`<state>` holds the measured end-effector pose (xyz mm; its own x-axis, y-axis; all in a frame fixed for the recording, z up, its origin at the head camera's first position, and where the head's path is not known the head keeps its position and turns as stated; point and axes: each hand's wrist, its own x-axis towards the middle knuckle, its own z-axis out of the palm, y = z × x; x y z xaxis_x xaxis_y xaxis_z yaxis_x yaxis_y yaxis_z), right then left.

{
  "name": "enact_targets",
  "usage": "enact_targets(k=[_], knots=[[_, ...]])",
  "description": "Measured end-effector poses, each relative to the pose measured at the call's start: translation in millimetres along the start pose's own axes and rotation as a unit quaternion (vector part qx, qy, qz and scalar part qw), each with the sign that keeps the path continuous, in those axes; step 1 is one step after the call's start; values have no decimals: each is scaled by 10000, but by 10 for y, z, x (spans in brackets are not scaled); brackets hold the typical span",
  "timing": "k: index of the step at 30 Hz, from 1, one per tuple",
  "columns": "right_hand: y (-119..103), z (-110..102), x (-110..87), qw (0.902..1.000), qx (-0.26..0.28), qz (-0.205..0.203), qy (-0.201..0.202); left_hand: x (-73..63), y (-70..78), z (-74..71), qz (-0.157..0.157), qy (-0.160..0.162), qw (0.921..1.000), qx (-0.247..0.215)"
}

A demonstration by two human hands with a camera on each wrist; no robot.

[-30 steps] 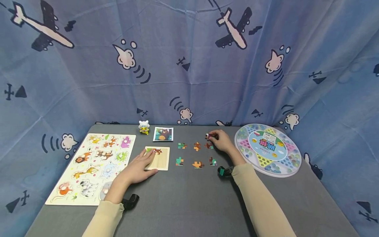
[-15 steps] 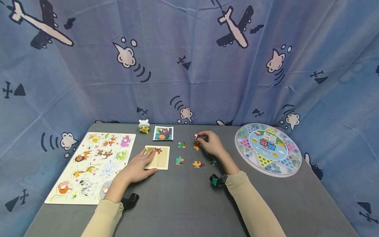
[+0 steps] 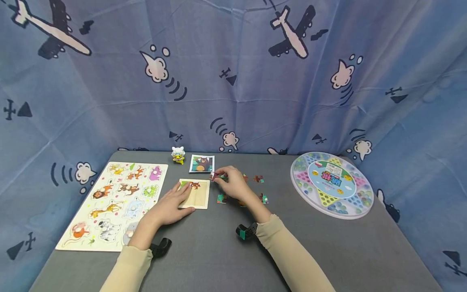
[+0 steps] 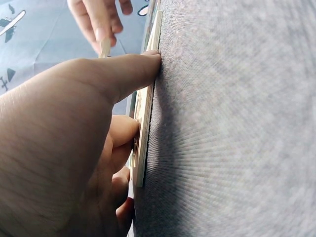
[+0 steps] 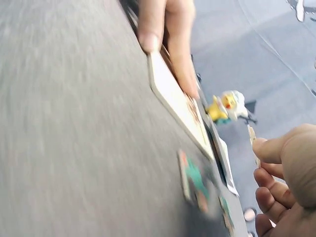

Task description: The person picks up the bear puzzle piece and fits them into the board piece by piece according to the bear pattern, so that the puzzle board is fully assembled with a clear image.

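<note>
My left hand (image 3: pixel 168 207) rests with its fingers spread over the left side of a small wooden puzzle tray (image 3: pixel 200 199). In the left wrist view its thumb touches the tray's edge. A green and a brown puzzle piece (image 3: pixel 195 185) lie along the tray's top, partly under the fingers. Just right of the tray, my right hand (image 3: pixel 233 185) pinches a small puzzle piece (image 5: pixel 253 140) between thumb and finger, raised above the table. Loose puzzle pieces (image 3: pixel 258 179) lie beneath and beyond that hand, some of them hidden by it.
Behind the tray lies a bear picture card (image 3: pixel 202 164), with a small white-and-yellow figurine (image 3: pixel 178 155) to its left. A large animal peg board (image 3: pixel 109 207) fills the table's left. On the right lies a round game board (image 3: pixel 332 184). A blue curtain (image 3: pixel 233 81) hangs behind.
My right hand has carried the pinched puzzle piece leftward, from near the round board to beside the tray. The left hand stays on the tray.
</note>
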<state>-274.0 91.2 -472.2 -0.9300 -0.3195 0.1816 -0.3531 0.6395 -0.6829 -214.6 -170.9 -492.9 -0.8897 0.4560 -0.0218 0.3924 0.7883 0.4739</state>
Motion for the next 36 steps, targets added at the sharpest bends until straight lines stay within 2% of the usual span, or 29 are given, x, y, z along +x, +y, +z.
enact_targets(k=[5,11,22,32,36], knots=[[-100,183,50,9993,-130,-304,-189,13,-2,2,-64,-52,10000,17],[-145,318,69,9979,-443,-264,-382,17,-12,13,-24,-6,10000,47],[-122,380,56,9945,-946,-162,-426,37,34,2,18,134,9997,216],[-93,433,73,9936,-1029,-246,-399,81,164,45,208,47,9996,197],[-95,443,70,9934,-1052,-254,-368,109,199,65,86,-36,9996,255]])
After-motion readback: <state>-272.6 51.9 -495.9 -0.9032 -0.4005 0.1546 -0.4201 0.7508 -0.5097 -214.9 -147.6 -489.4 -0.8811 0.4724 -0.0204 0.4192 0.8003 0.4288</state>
